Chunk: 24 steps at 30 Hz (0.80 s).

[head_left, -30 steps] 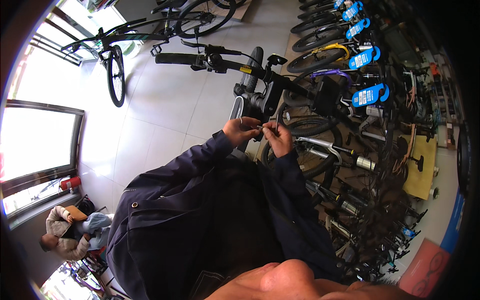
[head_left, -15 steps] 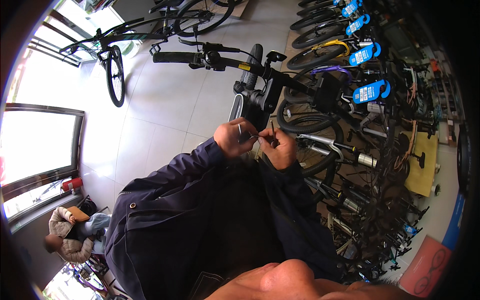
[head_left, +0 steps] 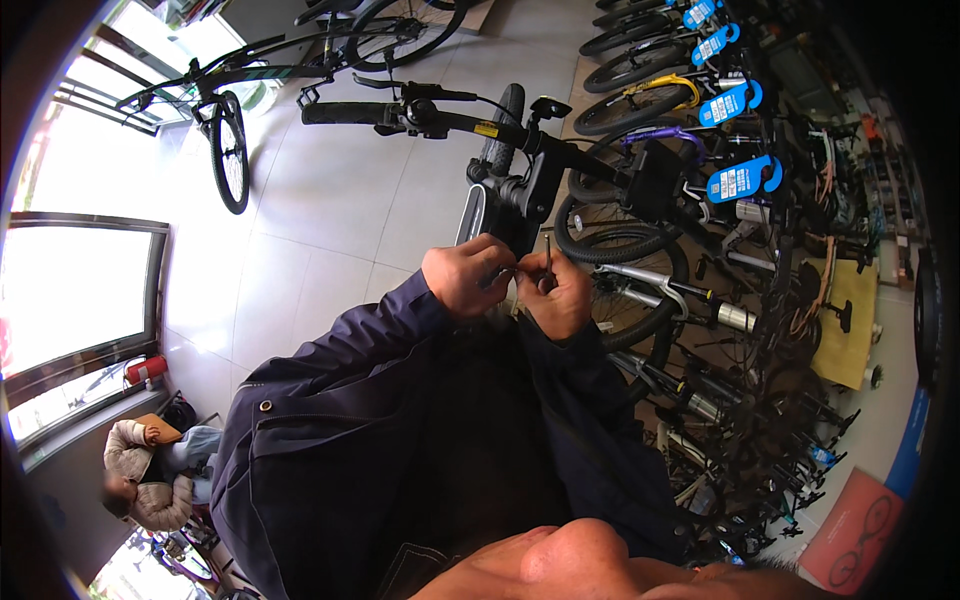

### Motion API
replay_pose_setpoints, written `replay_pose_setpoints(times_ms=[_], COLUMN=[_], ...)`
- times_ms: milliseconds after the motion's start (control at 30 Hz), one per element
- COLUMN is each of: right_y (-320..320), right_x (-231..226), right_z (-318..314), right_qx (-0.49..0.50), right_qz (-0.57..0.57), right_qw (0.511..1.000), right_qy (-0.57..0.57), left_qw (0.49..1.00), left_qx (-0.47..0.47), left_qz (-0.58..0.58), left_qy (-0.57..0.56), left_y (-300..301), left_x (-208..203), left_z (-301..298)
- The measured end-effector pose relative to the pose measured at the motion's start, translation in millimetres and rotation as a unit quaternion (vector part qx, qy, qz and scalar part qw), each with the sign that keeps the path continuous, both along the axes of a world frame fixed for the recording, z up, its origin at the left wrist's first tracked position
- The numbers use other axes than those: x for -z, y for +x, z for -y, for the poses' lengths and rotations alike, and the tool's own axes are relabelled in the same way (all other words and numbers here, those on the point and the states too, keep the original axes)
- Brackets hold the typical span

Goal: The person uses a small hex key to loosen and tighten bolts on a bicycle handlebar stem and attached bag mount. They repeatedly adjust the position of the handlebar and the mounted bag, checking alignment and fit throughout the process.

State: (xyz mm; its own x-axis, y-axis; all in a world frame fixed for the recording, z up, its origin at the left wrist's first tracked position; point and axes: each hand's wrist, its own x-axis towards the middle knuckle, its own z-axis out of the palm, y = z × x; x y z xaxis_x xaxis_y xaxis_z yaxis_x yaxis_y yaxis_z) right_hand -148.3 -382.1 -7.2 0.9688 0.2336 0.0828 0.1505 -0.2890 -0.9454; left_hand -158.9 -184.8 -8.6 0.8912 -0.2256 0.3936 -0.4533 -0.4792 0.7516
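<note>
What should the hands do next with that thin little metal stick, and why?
Probably bring the thin dark metal tool forward to the black bicycle's stem. The left hand and right hand meet close together in front of the chest, pinching the tool upright, its tip not touching the bicycle. What it fits is too small to tell.

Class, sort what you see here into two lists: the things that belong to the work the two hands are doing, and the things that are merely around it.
In the work:
left hand
right hand
thin metal tool pinched between them
black bicycle directly in front, with its handlebar

Merely around:
row of parked bicycles
blue hang tags
bicycle by the window
seated person
red fire extinguisher
</note>
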Motion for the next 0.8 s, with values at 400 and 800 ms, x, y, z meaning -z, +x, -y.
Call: replay_pose_setpoints(times_ms=[400,800], right_y=[-0.7,0.9], right_x=[0.2,-4.7], right_z=[-1.2,-3.0], right_qx=[0.013,-0.021], right_qz=[-0.014,-0.055], right_qw=[1.0,0.997], right_qy=[0.009,0.05], left_qw=[0.996,0.992], left_qx=[0.002,0.007], left_qz=[-0.081,-0.108], left_qy=[-0.042,-0.06], left_y=[-0.8,-1.9], left_x=[-2.0,-0.9], left_z=[-4.8,-8.0])
